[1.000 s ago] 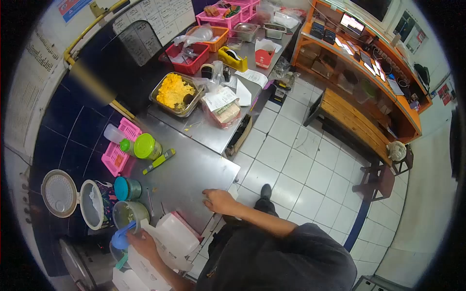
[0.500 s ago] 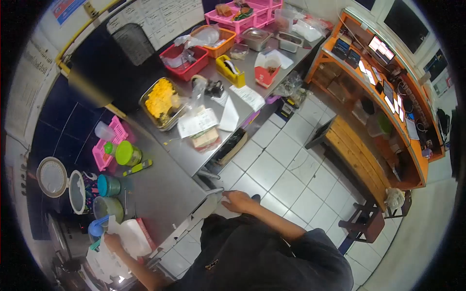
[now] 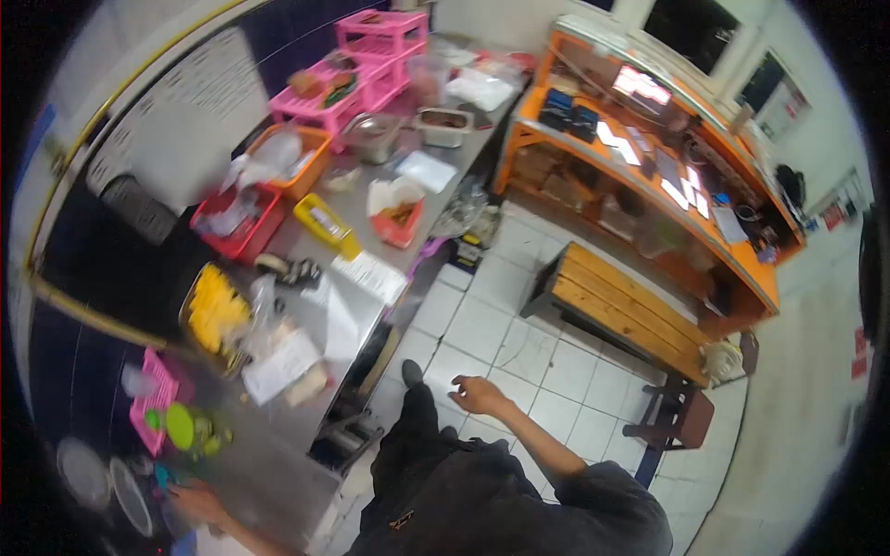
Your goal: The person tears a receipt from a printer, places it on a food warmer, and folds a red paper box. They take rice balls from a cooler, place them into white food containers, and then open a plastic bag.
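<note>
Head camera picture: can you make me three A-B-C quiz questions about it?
1. Where does the wooden bench stand? A on a table B on the tiled floor C on a shelf
2. What colour is the tiered rack? A pink B blue C black
3. How is the right hand? A gripping a cup B inside a basket C empty and open
B: its legs rest on white tiles. A: it is bright pink throughout. C: nothing lies in the open palm.
</note>
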Demonstrator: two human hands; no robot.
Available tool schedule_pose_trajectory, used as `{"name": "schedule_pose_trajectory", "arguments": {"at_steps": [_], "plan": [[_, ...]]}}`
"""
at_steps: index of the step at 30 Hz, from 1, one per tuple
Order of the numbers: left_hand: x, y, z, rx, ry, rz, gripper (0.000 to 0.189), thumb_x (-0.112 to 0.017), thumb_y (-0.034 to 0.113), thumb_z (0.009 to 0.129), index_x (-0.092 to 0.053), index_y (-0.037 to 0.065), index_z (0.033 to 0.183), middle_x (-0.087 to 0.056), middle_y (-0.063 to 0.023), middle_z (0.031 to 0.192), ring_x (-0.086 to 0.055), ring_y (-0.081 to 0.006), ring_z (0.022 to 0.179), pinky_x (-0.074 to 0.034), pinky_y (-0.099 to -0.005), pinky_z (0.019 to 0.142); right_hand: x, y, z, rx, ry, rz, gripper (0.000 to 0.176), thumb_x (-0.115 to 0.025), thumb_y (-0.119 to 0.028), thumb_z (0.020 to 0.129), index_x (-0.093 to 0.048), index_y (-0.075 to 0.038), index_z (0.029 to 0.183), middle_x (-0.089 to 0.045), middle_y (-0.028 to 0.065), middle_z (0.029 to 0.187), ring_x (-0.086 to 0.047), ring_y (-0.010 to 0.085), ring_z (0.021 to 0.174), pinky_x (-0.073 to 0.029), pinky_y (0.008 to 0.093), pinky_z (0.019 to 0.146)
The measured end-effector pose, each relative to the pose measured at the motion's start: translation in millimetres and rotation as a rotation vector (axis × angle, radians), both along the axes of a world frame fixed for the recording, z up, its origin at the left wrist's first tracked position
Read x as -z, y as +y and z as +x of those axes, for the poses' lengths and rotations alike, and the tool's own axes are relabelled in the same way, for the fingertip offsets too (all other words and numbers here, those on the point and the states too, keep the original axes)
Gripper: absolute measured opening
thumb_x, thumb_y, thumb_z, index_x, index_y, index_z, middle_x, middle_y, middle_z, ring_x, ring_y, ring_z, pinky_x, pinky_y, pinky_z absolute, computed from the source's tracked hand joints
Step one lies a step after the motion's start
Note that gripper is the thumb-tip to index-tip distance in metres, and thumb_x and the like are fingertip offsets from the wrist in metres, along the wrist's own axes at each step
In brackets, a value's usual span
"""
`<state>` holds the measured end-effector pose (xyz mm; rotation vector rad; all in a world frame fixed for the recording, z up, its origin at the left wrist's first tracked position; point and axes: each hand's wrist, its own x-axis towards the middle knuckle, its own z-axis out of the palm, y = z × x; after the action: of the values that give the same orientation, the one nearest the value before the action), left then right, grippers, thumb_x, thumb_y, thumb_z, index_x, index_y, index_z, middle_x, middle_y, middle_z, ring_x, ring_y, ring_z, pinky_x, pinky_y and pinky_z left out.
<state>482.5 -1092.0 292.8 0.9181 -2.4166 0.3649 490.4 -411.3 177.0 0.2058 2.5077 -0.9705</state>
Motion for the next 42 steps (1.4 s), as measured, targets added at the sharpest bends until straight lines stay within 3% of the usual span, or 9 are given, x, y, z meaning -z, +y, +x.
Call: {"name": "schedule_pose_trajectory", "arguments": {"at_steps": [7, 9, 12, 15, 21, 27, 30, 33, 42], "plan": [[-110, 278, -202, 0.728, 0.533, -0.038, 0.045, -0.049, 0.021, 0.101, -0.047, -0.009, 0.135, -0.051, -0.0286, 0.135, -0.052, -0.0386, 0.126, -0.044, -0.0462, 0.104, -37, 29, -76, 0.043, -0.049, 0.111, 0.047, -0.061, -0.041, 0.092, -0.063, -0.005, 0.123, -0.070, 0.0245, 0.105, -0.066, 0.0403, 0.103, -0.054, 0.0494, 0.087], [-117, 350, -239, 1.063, 0.730, 0.346, 0.042, -0.055, 0.012, 0.098, -0.048, -0.005, 0.136, -0.054, -0.0233, 0.133, -0.053, -0.0350, 0.125, -0.045, -0.0445, 0.102, -41, 42, -96, 0.114, -0.035, 0.085, 0.048, -0.061, -0.040, 0.092, -0.062, -0.005, 0.124, -0.070, 0.0246, 0.105, -0.066, 0.0406, 0.102, -0.054, 0.0495, 0.087], [-117, 450, -269, 1.362, 0.660, 0.624, 0.036, -0.051, 0.004, 0.096, -0.049, -0.006, 0.131, -0.055, -0.0189, 0.127, -0.057, -0.0317, 0.112, -0.048, -0.0389, 0.094, -39, 60, -114, 0.237, 0.040, 0.167, 0.044, -0.061, -0.039, 0.093, -0.063, -0.006, 0.121, -0.073, 0.0152, 0.086, -0.068, 0.0380, 0.092, -0.054, 0.0481, 0.082], [-118, 521, -279, 1.564, 0.478, 0.816, 0.027, -0.051, 0.001, 0.092, -0.054, -0.005, 0.118, -0.056, -0.0176, 0.119, -0.058, -0.0285, 0.102, -0.049, -0.0385, 0.086, -38, 81, -123, 0.371, -0.075, 0.069, 0.048, -0.062, -0.040, 0.092, -0.062, -0.005, 0.124, -0.070, 0.0249, 0.105, -0.066, 0.0410, 0.104, -0.052, 0.0498, 0.090], [-121, 610, -295, 1.783, 0.171, 0.903, 0.014, -0.053, -0.003, 0.086, -0.058, -0.002, 0.099, -0.060, -0.0155, 0.094, -0.060, -0.0306, 0.092, -0.049, -0.0406, 0.085, -13, 143, -126, 0.423, -0.114, 0.083, 0.046, -0.063, -0.039, 0.091, -0.064, -0.004, 0.122, -0.071, 0.0246, 0.100, -0.066, 0.0423, 0.101, -0.052, 0.0486, 0.090], [-89, 707, -324, 1.857, 0.083, 0.903, 0.018, -0.059, -0.002, 0.082, -0.061, -0.003, 0.100, -0.063, -0.0154, 0.092, -0.063, -0.0311, 0.082, -0.052, -0.0398, 0.074, 14, 301, -178, 0.529, 0.022, 0.109, 0.039, -0.064, -0.036, 0.087, -0.067, -0.005, 0.111, -0.067, 0.0257, 0.104, -0.064, 0.0424, 0.103, -0.051, 0.0504, 0.090], [-42, 772, -344, 1.735, -0.299, 1.057, 0.021, -0.062, 0.000, 0.082, -0.062, -0.001, 0.103, -0.063, -0.0171, 0.094, -0.064, -0.0327, 0.083, -0.052, -0.0395, 0.073, 19, 436, -224, 0.597, 0.407, 0.330, 0.035, -0.069, -0.027, 0.083, -0.068, -0.008, 0.112, -0.062, 0.0286, 0.116, -0.061, 0.0470, 0.108, -0.050, 0.0531, 0.090], [43, 833, -373, 1.638, -0.463, 0.955, 0.022, -0.060, 0.000, 0.083, -0.062, -0.002, 0.105, -0.063, -0.0195, 0.096, -0.064, -0.0359, 0.085, -0.051, -0.0411, 0.073, -24, 575, -289, 0.747, 0.483, 0.491, 0.042, -0.070, -0.020, 0.080, -0.060, -0.009, 0.119, -0.043, 0.0275, 0.142, -0.060, 0.0454, 0.108, -0.053, 0.0523, 0.086], [230, 858, -392, 1.080, -0.719, 1.033, 0.025, -0.059, 0.008, 0.084, -0.062, -0.004, 0.105, -0.067, -0.0229, 0.087, -0.068, -0.0407, 0.079, -0.054, -0.0450, 0.070, -169, 908, -450, 0.736, 1.044, 0.757, 0.026, -0.061, -0.005, 0.082, -0.053, -0.005, 0.106, -0.034, 0.0303, 0.151, -0.066, 0.0451, 0.082, -0.055, 0.0492, 0.065]]}}
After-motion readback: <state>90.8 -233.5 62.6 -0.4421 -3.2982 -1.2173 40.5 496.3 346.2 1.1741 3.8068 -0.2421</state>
